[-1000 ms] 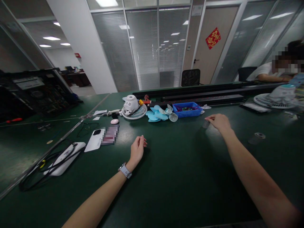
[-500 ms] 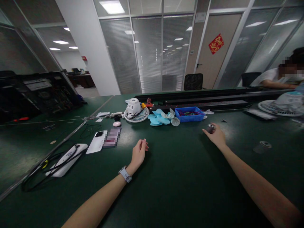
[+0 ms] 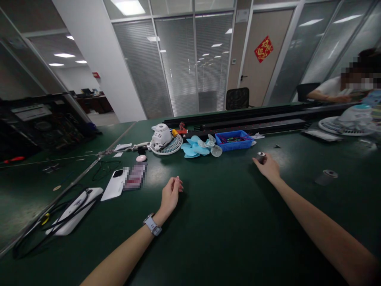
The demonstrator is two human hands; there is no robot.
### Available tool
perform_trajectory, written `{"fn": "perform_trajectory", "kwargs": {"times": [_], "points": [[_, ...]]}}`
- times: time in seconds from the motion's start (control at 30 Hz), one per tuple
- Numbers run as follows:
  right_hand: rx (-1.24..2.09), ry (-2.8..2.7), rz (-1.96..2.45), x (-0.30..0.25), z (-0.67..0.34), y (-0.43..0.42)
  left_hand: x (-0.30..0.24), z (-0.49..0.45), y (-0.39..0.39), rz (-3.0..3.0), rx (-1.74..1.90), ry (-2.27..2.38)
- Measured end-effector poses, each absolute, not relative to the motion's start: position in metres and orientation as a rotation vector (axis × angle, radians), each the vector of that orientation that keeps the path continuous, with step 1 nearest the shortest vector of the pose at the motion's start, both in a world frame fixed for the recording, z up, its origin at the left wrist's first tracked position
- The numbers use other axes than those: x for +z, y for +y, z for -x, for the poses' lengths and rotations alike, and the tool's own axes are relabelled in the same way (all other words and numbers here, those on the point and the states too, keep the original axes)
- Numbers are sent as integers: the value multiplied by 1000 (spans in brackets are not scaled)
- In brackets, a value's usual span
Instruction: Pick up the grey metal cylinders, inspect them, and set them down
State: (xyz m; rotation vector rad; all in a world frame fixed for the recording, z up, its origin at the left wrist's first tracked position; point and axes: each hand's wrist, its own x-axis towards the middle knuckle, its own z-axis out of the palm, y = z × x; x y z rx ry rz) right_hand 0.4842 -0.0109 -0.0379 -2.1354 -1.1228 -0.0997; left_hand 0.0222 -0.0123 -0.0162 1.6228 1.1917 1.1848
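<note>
My right hand [image 3: 268,167] is stretched forward on the green table [image 3: 226,222], its fingers closed round a small silver cylinder [image 3: 261,156]. My left hand [image 3: 170,195] rests on the table nearer me, a watch on its wrist, fingers curled loosely with nothing visible in them. Beyond the hands lie a white fan motor on its grille [image 3: 164,140], light blue fan blades [image 3: 196,147] and a blue tray [image 3: 233,140] of small parts.
A white phone [image 3: 114,186], a white device with black cables [image 3: 71,210] and a pink disc [image 3: 141,158] lie at the left. A second small cylinder [image 3: 326,176] stands at the right. Black rails [image 3: 253,119] cross the table's back. Another person sits at far right behind another fan [image 3: 348,121].
My right hand came back from the far reach, turned over and took hold of the small silver cylinder. My left hand stayed put. The view shifted slightly.
</note>
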Motion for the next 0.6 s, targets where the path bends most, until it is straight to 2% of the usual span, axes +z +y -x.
{"fn": "perform_trajectory", "kwargs": {"times": [0.6], "points": [[-111, -1139, 2115, -36, -484, -10, -7, -26, -20, -1560, 1163, 1209]]}}
